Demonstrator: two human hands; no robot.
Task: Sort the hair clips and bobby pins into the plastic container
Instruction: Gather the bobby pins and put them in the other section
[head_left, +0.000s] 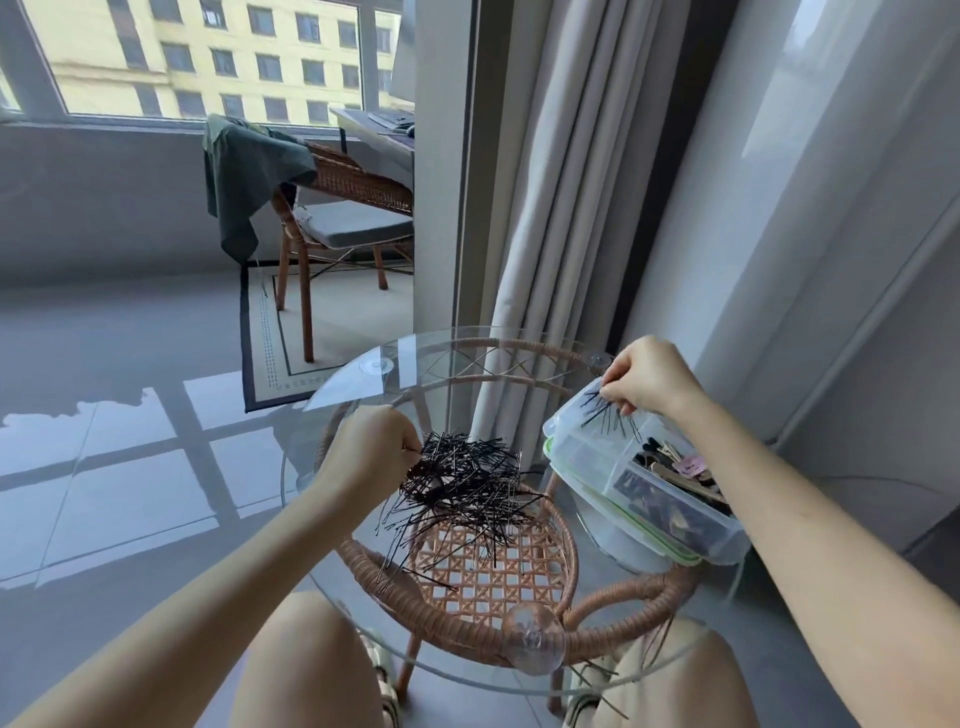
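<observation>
Plastic container (724, 530) sits at the right edge of the round glass tabletop (332, 415), clear-walled with a green-trimmed rim and split into compartments. The nearest compartment holds dark brown hair clips (670, 512); the one behind it holds more clips, some tan and one pink, lying jumbled together. The far compartment takes the bundle of bobby pins (605, 415) that fans out from under my right hand, their free ends pointing down into it. Whether any loose pins already lie at the bottom there I cannot tell through the cloudy plastic.

My right hand (647, 379) hovers over the far end of the container, fingers curled in tight and pinched around the upper ends of that black bundle. My left hand (371, 449) is over the tabletop, well apart from the container, closed into a loose fist with the fingertips pressed into the left edge of the big pile of black bobby pins (462, 483); it seems to be pinching a few, though the exact pins are hidden behind my knuckles. That pile lies spread across the middle of the glass, with stray pins trailing toward me, above the woven rattan shelf (498, 566) seen through the glass.
</observation>
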